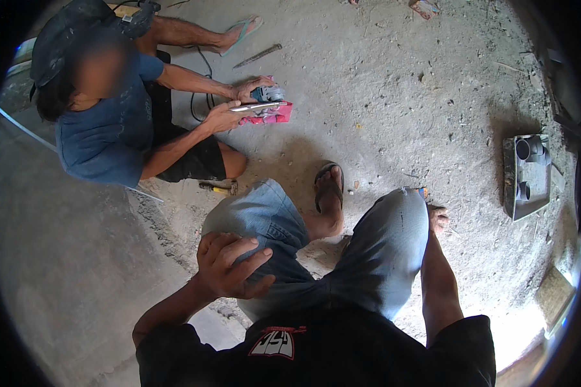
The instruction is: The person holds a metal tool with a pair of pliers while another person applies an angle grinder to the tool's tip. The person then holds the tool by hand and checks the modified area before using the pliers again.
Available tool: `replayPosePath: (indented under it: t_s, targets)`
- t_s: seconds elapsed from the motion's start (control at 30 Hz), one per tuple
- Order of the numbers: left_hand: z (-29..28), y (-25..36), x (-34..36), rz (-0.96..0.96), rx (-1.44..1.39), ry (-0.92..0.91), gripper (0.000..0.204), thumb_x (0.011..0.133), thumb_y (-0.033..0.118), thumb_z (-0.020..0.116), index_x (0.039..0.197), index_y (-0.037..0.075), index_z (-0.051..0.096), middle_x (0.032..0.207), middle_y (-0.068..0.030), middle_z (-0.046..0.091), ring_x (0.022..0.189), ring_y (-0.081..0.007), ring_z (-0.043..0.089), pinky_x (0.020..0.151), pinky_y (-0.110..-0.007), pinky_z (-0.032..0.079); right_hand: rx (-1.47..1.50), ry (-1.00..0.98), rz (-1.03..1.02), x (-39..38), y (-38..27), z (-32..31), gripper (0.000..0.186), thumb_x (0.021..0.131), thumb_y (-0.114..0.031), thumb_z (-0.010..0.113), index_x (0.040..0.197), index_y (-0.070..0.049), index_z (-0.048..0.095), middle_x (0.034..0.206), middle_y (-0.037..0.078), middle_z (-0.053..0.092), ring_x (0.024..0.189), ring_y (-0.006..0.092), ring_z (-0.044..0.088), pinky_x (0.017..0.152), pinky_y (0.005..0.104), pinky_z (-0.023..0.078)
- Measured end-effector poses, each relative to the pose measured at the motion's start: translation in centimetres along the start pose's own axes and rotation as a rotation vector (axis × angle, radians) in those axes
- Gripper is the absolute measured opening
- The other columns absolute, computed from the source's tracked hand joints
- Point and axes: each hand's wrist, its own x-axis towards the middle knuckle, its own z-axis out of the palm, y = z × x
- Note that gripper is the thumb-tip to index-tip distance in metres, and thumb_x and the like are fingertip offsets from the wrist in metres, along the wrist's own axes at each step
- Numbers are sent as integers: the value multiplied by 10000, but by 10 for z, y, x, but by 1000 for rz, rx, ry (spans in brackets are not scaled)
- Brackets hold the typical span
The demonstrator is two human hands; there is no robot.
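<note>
Fingers (pixel 239 250) of the left hand (pixel 229 271) hang loosely curled and empty above the jeans (pixel 377 248) at 7 o'clock. At 3, the right hand (pixel 439 220) sits low near a small orange-and-blue object (pixel 423 193), its grip impossible to tell. The step looks like waiting; the next move probably calls for a clear view there. Toward 12, a co-worker (pixel 106 138) holds a power tool (pixel 259 94).

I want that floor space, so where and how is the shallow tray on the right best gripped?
The tray is probably best pinched at its long left wall, coming from the left: that raised side faces the person's right hand. Keep it level, since dark pipe fittings sit inside.
</note>
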Motion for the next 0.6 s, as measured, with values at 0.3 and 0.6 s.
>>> replayPosePath:
  t_s: [0.3,0.6]
  targets:
    - [0,-1,-3,5,5,-2,367,805,487,690,1043,209,706,1103,-17,582,882,-198,579,828,-380,443,-23,4,50,1,-4,-1,1154,843,-446,681,1529,-46,-157,1546,393,-73,1379,664,75,1067,661,349]
    - [-1,-2,-6,0,-3,-2,362,794,470,698,1036,201,705,1117,-25,565,904,-205,572,831,-389,443,183,-29,105,-19,-12,-19,1154,839,-416,692,1533,-69,-163,1560,366,-89,1399,639,61,1097,663,303]
